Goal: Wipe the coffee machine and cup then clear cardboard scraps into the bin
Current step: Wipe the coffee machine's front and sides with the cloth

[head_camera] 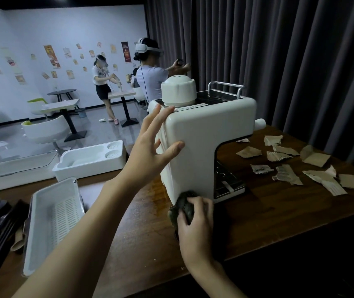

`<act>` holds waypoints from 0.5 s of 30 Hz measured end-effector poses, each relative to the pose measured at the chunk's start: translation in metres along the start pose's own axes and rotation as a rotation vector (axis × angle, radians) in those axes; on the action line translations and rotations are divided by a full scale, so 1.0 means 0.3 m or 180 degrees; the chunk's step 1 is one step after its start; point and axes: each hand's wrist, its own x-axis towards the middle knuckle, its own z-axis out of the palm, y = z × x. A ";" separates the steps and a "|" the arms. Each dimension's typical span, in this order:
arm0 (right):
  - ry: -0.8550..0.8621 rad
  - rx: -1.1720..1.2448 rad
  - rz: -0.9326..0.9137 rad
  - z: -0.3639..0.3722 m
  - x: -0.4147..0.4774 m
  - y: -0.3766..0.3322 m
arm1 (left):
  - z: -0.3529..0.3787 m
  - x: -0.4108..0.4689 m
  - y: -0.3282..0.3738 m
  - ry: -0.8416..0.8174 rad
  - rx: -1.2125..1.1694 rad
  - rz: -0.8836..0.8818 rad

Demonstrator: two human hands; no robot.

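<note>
White coffee machine (204, 136), blurred label (190, 108), dark cloth (185, 202)

No wording could be read with any certainty. A narrow label (190, 108) ran along the top edge of the coffee machine (204, 134), its print too fine to make out. The posters (52, 56) on the far wall (10, 29) carried lettering too small to tell. A person's white shirt (101, 75) bore blurred dark letters, and one cardboard scrap (261, 168) showed smudged dark print.
</note>
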 end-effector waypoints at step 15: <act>0.0492 0.0234 0.1443 -0.165 0.277 0.119 | -0.015 -0.002 0.017 -0.0088 -0.0053 -0.0093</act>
